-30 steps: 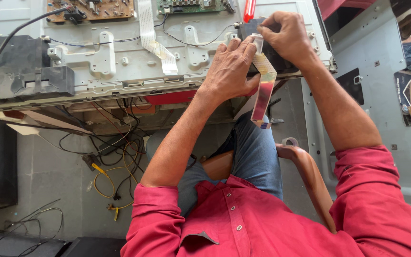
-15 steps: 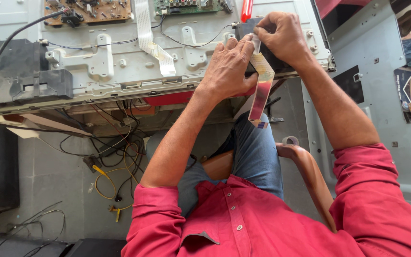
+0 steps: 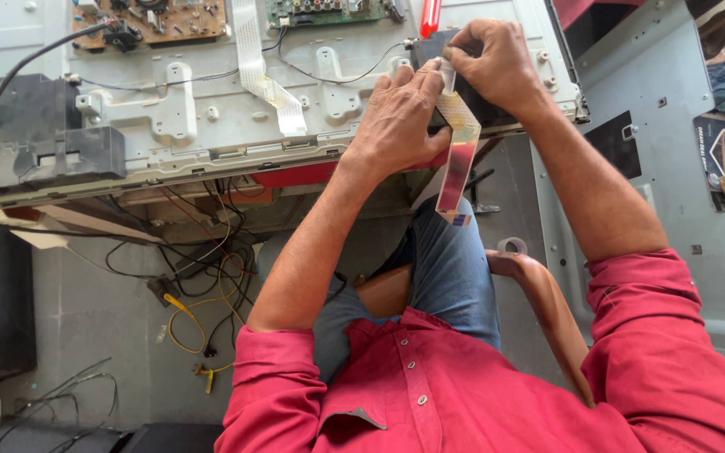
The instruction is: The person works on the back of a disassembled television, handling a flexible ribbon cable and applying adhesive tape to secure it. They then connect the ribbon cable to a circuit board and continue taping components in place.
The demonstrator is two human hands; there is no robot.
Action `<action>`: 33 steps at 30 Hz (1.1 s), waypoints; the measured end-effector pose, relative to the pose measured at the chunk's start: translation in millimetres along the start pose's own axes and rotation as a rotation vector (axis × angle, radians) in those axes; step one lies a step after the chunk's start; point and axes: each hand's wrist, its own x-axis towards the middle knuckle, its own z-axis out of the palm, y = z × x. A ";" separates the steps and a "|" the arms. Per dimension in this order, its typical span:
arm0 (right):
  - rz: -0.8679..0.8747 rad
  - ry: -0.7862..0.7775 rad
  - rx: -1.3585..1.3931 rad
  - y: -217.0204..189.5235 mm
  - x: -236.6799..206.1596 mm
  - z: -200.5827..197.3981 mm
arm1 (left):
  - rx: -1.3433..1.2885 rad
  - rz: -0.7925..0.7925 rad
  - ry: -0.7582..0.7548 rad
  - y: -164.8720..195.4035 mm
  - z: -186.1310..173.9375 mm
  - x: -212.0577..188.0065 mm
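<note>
A: Barely anything shifts since the earlier frames. Left hand (image 3: pixel 400 117) and right hand (image 3: pixel 497 63) stay at the same spot on the panel edge, with the flat ribbon cable (image 3: pixel 456 155) still between them. Maybe the hands sit slightly closer together, hard to call.

B: Grips?

A: Right hand pinches the top end of the cable with thumb and fingertips, right by the dark patch on the metal back panel (image 3: pixel 211 117). Left hand is curled, fingers closed on the cable just below that pinch. Lower end of the cable hangs free over the person's knee, shiny, catching light.

B: So the cable is not seated anywhere?

A: Cannot tell. The top end is hidden under the fingers, so connected or loose is unreadable. No change there from before, which reads as fine finger work in one place, not a move.

B: Surroundings?

A: Two circuit boards at the top, brown circuit board (image 3: pixel 148 18) and green circuit board (image 3: pixel 329 10), a white ribbon cable (image 3: pixel 258 71) lying across the panel, a red-handled tool (image 3: pixel 430 15) near the right hand. Loose wires (image 3: pixel 203 277) tangle on the floor under the panel edge.
</note>
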 end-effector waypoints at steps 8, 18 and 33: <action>0.007 0.021 -0.015 -0.1 -1.0 -1.1 | 0.010 0.013 0.028 1.4 -1.1 0.4; 0.033 0.005 -0.002 4.9 0.2 -0.7 | 0.004 0.004 0.022 0.4 -1.5 0.2; 0.021 0.002 0.017 1.9 2.5 3.0 | 0.003 0.014 0.039 -6.0 1.3 -0.5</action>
